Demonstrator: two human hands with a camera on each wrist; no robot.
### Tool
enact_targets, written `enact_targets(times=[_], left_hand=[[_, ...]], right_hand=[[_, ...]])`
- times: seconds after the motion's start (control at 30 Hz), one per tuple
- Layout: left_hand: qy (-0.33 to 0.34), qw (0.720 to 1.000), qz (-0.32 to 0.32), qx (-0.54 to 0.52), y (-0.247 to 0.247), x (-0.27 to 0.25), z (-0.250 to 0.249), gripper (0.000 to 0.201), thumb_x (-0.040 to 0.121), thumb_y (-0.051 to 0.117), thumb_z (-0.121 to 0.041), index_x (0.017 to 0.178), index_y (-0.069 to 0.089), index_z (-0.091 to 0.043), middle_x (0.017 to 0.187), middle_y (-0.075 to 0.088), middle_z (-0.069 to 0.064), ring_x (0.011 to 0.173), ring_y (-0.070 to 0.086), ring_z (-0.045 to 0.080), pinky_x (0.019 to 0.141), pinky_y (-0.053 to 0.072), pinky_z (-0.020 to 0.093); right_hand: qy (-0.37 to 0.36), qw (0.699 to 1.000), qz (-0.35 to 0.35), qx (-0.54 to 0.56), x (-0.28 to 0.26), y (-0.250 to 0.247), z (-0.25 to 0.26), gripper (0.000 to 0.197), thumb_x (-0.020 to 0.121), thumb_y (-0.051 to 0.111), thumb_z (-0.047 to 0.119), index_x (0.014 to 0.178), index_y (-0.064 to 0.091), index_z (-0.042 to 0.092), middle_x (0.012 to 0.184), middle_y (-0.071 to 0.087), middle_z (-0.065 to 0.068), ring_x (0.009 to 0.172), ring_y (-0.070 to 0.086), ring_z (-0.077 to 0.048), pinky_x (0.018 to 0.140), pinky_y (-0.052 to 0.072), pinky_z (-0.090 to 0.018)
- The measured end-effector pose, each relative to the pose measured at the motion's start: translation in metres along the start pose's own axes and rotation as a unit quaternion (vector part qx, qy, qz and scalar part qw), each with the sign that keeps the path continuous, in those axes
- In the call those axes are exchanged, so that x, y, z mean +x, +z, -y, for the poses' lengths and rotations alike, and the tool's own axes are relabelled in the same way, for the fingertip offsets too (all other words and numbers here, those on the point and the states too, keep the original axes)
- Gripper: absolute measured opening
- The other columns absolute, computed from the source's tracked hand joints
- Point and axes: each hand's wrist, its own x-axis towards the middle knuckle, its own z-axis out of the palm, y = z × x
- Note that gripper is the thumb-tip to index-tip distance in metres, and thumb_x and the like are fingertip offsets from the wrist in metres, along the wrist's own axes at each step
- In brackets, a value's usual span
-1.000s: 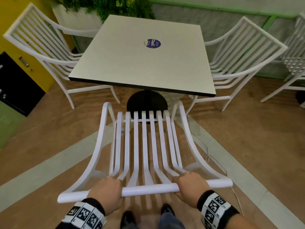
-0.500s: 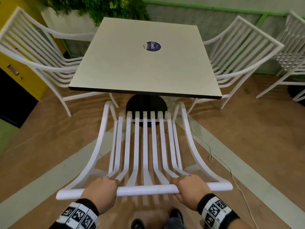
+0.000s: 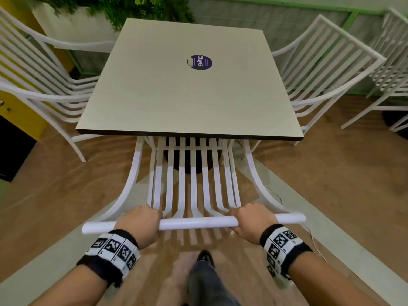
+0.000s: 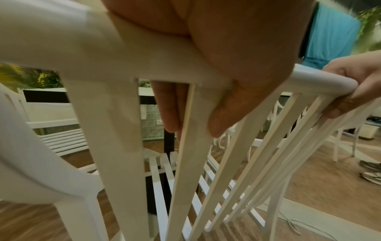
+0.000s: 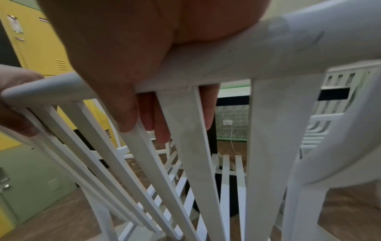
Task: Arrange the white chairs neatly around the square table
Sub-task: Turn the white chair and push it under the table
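Both hands, left hand (image 3: 141, 221) and right hand (image 3: 251, 220), curl their fingers tight around the top rail of the white chair (image 3: 192, 173), whose seat front sits under the near edge of the square table (image 3: 189, 96).

Café seating area, square table (image 3: 187, 89), white chairs (image 3: 326, 62), planter (image 3: 72, 25)

The right hand (image 5: 115, 62) wraps the top rail (image 5: 237, 60) of the white chair (image 5: 193, 146), thumb in front of the slats and fingers (image 5: 160, 124) curled down behind them. At the rail's far end the left hand (image 5: 14, 101) grips too. Beyond the fingers stand yellow lockers (image 5: 41, 53) and a wall socket (image 5: 227, 122).
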Motion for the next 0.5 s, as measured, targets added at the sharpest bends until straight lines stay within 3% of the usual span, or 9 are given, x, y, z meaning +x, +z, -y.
enact_targets(times=[0.33,0.5], left_hand=[[0.008,1.0,0.0,0.007,-0.032,0.044,0.019,0.019,0.081,0.051,-0.02,0.094,0.063,-0.027,0.09,0.067,-0.002,0.081,0.064,0.018,0.076,0.056,0.035],[0.017,1.0,0.008,0.003,-0.032,0.044,0.019,0.017,0.081,0.053,-0.02,0.093,0.063,-0.026,0.085,0.064,-0.004,0.079,0.063,0.016,0.073,0.055,0.031]], right_hand=[[-0.019,1.0,0.004,0.017,0.044,-0.022,-0.023,0.02,0.092,0.05,0.037,0.105,0.059,0.025,0.091,0.069,0.0,0.077,0.064,-0.018,0.073,0.055,-0.035],[-0.023,1.0,0.006,0.018,0.044,-0.022,-0.022,0.02,0.092,0.05,0.039,0.105,0.059,0.026,0.09,0.069,0.0,0.076,0.065,-0.017,0.072,0.056,-0.034]])
